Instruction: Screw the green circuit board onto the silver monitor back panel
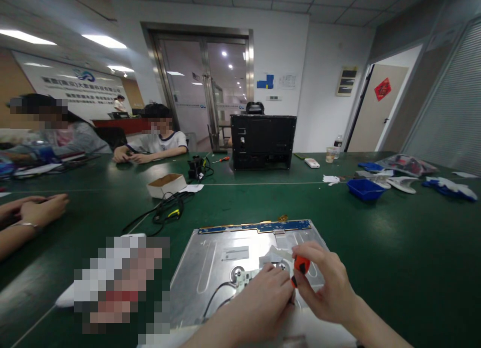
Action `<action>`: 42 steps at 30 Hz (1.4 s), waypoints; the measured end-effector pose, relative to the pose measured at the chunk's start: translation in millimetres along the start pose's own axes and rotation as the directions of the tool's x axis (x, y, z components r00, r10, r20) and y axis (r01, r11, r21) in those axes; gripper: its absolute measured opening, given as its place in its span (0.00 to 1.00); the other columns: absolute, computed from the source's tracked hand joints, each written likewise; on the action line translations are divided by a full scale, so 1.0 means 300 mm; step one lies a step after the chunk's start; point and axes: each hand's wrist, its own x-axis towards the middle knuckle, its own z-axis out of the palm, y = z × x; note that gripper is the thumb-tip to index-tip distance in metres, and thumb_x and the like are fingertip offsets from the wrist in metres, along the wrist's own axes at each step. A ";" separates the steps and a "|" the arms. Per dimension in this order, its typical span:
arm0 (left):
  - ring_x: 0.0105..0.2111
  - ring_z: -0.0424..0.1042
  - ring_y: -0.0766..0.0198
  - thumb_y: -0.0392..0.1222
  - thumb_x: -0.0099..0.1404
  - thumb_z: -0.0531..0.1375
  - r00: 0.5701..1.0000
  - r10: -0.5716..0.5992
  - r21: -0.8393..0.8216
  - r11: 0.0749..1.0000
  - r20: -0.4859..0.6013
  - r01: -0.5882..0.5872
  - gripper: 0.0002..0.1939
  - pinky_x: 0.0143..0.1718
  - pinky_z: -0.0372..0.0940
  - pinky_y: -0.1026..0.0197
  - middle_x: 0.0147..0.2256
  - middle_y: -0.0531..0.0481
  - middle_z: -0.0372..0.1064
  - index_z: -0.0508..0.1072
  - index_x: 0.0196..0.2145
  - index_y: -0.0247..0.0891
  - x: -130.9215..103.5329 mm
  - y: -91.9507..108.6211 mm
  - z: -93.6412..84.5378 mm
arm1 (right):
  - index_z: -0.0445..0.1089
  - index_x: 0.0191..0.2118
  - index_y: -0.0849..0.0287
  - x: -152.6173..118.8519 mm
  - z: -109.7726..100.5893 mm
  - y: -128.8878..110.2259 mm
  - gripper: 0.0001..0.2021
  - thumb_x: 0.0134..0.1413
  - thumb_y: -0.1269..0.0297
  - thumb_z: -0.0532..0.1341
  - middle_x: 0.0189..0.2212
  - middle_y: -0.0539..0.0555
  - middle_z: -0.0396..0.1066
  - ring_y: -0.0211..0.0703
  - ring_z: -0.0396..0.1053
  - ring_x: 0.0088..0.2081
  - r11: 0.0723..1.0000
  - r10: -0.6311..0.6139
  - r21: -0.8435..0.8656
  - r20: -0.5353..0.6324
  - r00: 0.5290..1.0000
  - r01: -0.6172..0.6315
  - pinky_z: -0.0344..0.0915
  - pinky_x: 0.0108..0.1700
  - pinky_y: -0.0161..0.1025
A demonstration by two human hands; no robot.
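We observe the metal panel (205, 268) flat on the green surface (221, 202), beneath and beyond both hands. It is silver, with a blue circuit strip (263, 227) along its far edge. Our right hand (328, 283) pinches an orange-and-black tool (301, 264); our left hand (263, 298), fingers curled, rests low over it, grip undeterminable.

My left hand (265, 295) covers part of the small circuit board (246, 279) on the metal panel (210, 273); contact beneath my fingers not visible. Lower end of the orange tool (301, 264) hidden behind my hands. Panel's near edge obscured by my forearms. Label print (236, 253) too small to read.
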 end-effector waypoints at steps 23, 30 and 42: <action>0.46 0.68 0.52 0.35 0.64 0.56 0.999 -0.025 0.000 1.000 0.034 0.025 0.08 0.50 0.60 0.51 0.46 0.45 0.70 0.69 0.42 0.39 0.002 0.012 -0.022 | 0.60 0.51 0.58 -0.015 0.002 0.008 0.17 0.54 0.75 0.56 0.30 0.52 0.71 0.41 0.71 0.30 1.000 0.012 -0.018 -0.007 1.000 -0.012 0.67 0.30 0.35; 0.48 0.67 0.53 0.34 0.65 0.57 0.999 -0.030 -0.003 1.000 0.027 0.030 0.10 0.51 0.59 0.52 0.47 0.45 0.69 0.68 0.44 0.39 0.002 0.011 -0.018 | 0.60 0.51 0.59 -0.010 -0.001 0.007 0.17 0.55 0.75 0.55 0.31 0.52 0.71 0.41 0.71 0.31 1.000 0.001 -0.016 -0.002 1.000 -0.001 0.67 0.30 0.36; 0.47 0.68 0.51 0.36 0.66 0.55 1.000 -0.006 0.017 1.000 0.019 0.006 0.09 0.51 0.59 0.49 0.45 0.44 0.69 0.68 0.45 0.40 0.000 0.007 -0.014 | 0.62 0.51 0.57 -0.017 -0.007 0.006 0.19 0.52 0.75 0.55 0.29 0.53 0.72 0.45 0.74 0.31 0.999 -0.052 -0.002 -0.119 0.992 0.053 0.70 0.29 0.39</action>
